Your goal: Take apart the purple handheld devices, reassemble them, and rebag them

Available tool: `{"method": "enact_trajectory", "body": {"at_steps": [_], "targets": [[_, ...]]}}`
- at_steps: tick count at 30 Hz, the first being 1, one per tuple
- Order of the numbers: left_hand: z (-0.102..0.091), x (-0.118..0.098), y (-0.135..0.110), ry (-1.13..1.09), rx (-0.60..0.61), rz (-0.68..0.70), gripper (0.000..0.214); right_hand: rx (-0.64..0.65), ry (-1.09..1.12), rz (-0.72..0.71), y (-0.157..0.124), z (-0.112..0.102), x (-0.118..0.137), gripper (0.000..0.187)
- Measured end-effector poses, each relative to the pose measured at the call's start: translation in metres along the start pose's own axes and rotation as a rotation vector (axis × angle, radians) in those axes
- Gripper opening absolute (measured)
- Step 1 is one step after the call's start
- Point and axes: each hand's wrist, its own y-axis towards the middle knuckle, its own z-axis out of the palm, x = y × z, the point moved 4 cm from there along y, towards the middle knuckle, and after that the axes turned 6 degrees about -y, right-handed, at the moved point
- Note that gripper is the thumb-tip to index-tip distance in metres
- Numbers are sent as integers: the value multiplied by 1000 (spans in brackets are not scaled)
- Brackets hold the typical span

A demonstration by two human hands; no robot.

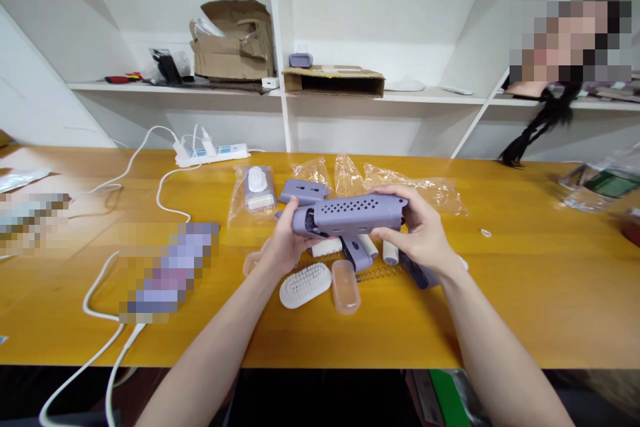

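A lilac plastic gun-shaped device (350, 215) with rows of holes along its barrel is held above the orange table (540, 280). My left hand (283, 243) grips its left end, and my right hand (420, 227) wraps round its right end. Under my hands lie a white oval brush head (305, 285), a clear pinkish cap (346, 285), a metal spring (379, 273), white cylinders (390, 252) and another lilac part (419, 273).
Clear plastic bags (400, 180), a bagged white and lilac part (257, 190) and a lilac panel (303, 191) lie behind the hands. A white power strip (213, 153) with cables sits at the back left. Shelves hold cardboard boxes (235, 40). Another person is at the far right.
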Motion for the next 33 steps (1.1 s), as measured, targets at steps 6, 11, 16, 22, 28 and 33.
{"method": "enact_trajectory", "body": {"at_steps": [6,11,16,22,28,33], "targets": [[3,1,-3,45,90,-61,56,8,11,7,1,0,-1,55],[1,1,-2,97,61,-106,62,3,5,-42,0,0,1,58],[-4,1,0,24,-67,-55,60,16,47,-11,0,1,-2,60],[6,-1,-7,3,39,-65,58,24,133,140,3,1,-12,63],[4,-1,-5,-8,136,-38,64,14,236,289,6,2,-23,64],[5,-3,-10,126,259,171,62,-26,206,324,5,1,-26,61]]}}
